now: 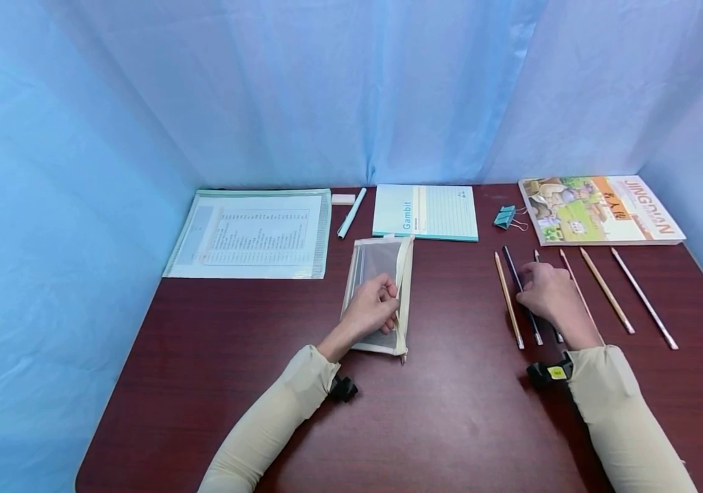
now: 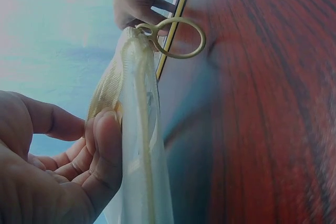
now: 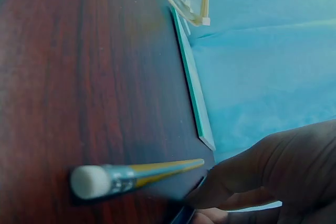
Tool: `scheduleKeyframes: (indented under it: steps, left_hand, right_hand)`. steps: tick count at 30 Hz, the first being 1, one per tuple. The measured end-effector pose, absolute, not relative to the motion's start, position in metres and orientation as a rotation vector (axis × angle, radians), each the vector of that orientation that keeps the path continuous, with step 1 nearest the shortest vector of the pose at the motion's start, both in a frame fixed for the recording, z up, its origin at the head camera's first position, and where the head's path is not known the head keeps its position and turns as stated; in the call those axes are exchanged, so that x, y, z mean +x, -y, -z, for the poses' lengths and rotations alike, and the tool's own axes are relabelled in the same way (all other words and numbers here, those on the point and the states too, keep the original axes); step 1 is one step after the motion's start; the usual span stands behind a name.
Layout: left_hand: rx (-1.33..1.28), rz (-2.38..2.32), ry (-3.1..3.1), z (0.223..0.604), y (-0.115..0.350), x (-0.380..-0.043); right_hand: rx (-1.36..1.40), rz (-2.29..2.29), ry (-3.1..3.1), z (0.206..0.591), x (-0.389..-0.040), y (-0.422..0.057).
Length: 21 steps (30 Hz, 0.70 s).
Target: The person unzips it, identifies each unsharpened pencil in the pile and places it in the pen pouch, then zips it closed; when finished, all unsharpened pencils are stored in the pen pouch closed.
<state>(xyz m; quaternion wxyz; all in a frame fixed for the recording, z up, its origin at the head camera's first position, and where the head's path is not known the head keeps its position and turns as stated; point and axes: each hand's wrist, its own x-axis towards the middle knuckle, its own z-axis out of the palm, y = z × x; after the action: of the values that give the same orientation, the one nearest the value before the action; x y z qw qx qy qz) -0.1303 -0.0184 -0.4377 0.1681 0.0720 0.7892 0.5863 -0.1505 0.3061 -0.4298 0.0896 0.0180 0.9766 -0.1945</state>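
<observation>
My left hand (image 1: 373,307) pinches the cream zipper edge of a clear zip pouch (image 1: 405,301), which lies on the table. In the left wrist view the thumb and fingers (image 2: 107,145) hold that fabric edge, and a ring-shaped zipper pull (image 2: 181,38) hangs at the pouch's end. Over the row of pencils, my right hand (image 1: 547,293) pinches a dark pencil (image 1: 513,267), second from the left. Its thumb (image 3: 210,187) lies against the dark shaft in the right wrist view; the other fingertips are partly hidden. Just left of it lies a yellow pencil (image 1: 508,301) with a white eraser.
More pencils, including a tan pencil (image 1: 607,291) and a pale pencil (image 1: 644,298), lie to the right. Along the back are a document folder (image 1: 253,233), an eraser (image 1: 343,199), a pen (image 1: 352,213), a notebook (image 1: 425,212), a binder clip (image 1: 504,216) and a book (image 1: 601,210).
</observation>
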Motion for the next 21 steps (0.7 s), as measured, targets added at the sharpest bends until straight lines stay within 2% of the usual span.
scheduleKeyframes:
  steps: [6,16,21]
  left_hand:
    - [0.207,-1.678,-2.238,0.437,0.019,-0.130]
    - [0.207,-1.670,-2.243,0.437,0.019,-0.130]
    - [0.206,-1.671,-2.236,0.437,0.019,-0.130]
  right_hand:
    - [0.085,0.748,-2.810,0.424,-0.150,-0.313]
    - [0.151,1.855,-2.102,0.428,-0.147,-0.323]
    - [0.080,2.124,-1.714,0.436,-0.148,-0.310]
